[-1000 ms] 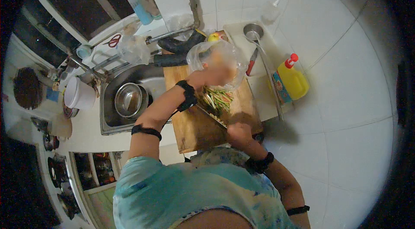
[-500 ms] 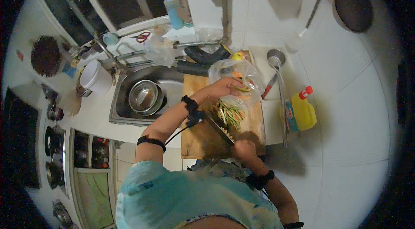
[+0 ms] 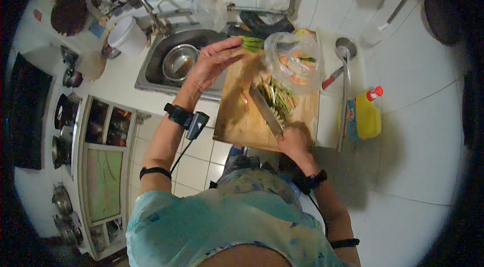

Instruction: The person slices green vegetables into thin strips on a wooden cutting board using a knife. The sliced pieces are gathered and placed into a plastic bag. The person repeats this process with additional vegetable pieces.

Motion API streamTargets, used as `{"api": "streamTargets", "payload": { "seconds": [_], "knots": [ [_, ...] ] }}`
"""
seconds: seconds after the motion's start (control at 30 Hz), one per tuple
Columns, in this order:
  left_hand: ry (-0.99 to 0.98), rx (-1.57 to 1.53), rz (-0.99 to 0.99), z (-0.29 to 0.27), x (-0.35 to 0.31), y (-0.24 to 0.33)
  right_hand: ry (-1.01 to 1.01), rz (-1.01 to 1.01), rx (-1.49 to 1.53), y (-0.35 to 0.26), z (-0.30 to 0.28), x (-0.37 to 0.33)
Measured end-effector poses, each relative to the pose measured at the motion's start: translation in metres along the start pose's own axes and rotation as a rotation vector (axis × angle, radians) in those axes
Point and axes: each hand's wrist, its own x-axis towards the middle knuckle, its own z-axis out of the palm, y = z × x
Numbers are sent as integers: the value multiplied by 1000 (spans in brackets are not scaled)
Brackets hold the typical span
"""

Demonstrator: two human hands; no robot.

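Note:
My right hand (image 3: 294, 142) is closed round the handle of a kitchen knife (image 3: 265, 109). Its blade lies slantwise along the left side of a heap of thin green and orange vegetable strips (image 3: 277, 93) on the wooden cutting board (image 3: 237, 125). My left hand (image 3: 216, 63) is over the sink side of the board's far end, fingers stretched out. Its fingertips reach the edge of a striped green vegetable piece (image 3: 251, 43), with thumb and fingers apart. A clear plastic bag (image 3: 295, 60) with orange and green pieces in it rests on the board's far right part.
Left of the board is a steel sink (image 3: 151, 73) holding a metal bowl (image 3: 180, 61). Dark, thick pieces (image 3: 266, 25) lie behind the board. On the right stand a ladle (image 3: 346, 46), a red-handled tool (image 3: 331, 78) and a yellow bottle (image 3: 367, 115).
My left hand has moved left, away from the plastic bag, and the green piece now shows at its fingertips. The knife stays in my right hand by the strips. The view has shifted.

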Motion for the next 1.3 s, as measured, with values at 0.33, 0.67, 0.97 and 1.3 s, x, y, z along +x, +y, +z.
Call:
{"api": "streamTargets", "payload": {
  "seconds": [0.33,0.67,0.97,1.3],
  "knots": [
    [290,434,-66,-51,-88,-48,60,6,48,-7,-2,-7],
    [-75,1022,121,-46,-108,-131,91,-39,131,-17,15,-13],
    [-7,902,116,-49,-102,-118,148,-41,259,-6,-2,-9],
    [91,992,90,-47,-110,-90,190,78,271,-12,45,-4]
  ]
}}
